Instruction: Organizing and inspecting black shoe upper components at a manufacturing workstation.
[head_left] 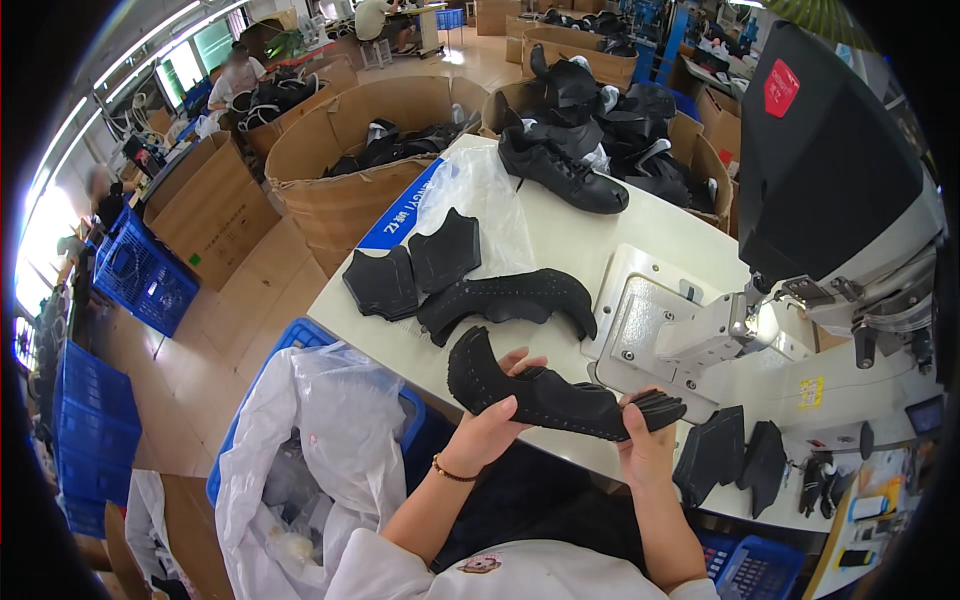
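Observation:
A curved stack of black shoe upper pieces (555, 400) is held between both hands over the table's near edge. My left hand (488, 428) grips its left part from below, thumb on the near side and fingertips showing behind. My right hand (648, 440) closes round the right end, where the layers fan out. A second curved stack of black upper pieces (515, 298) lies on the white table just beyond. Two smaller black cut piles (382, 282) rest at its left. More black pieces (712, 455) lie right of my right hand.
A sewing machine (830, 160) with a white bed plate (645, 330) stands at the right. A black shoe (562, 172) and clear plastic (480, 210) lie at the table's back. Cardboard bins (330, 215) stand behind; a blue crate (290, 335) with white bags is at the left.

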